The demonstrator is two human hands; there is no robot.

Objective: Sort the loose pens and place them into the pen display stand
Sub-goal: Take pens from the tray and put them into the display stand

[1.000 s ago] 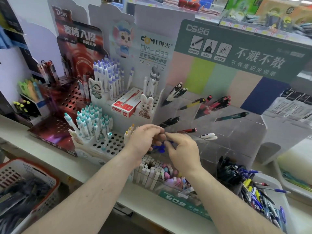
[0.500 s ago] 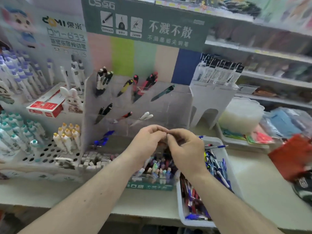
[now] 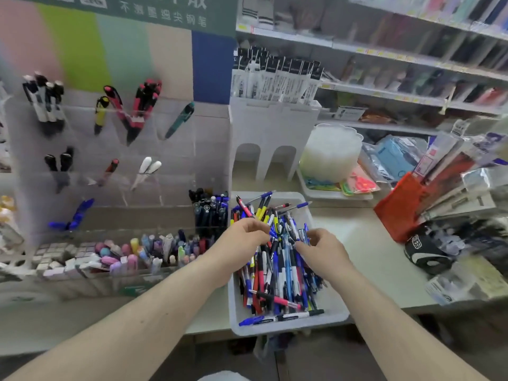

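Note:
A white tray (image 3: 336,312) on the counter holds a heap of loose pens (image 3: 277,273) in blue, red, black and yellow. Both hands are over its far half. My left hand (image 3: 242,239) has curled fingers, and its fingertips meet a blue pen (image 3: 272,233). My right hand (image 3: 321,251) has its curled fingertips down among blue pens. I cannot tell whether either hand grips a pen. The clear pen display stand (image 3: 176,188) rises at the left, with a few pens in its pockets, two blue pens (image 3: 75,215) lowest.
A front bin of erasers and small pens (image 3: 123,254) runs along the stand's base, and dark pens (image 3: 210,209) stand beside the tray. A white refill holder (image 3: 272,125), a red pouch (image 3: 398,207) and packaged goods crowd the right. Shelves fill the back.
The view has swung right from the display stand to the tray. My hands, pinched together in front of the stand before, have separated and now sit over the loose pens.

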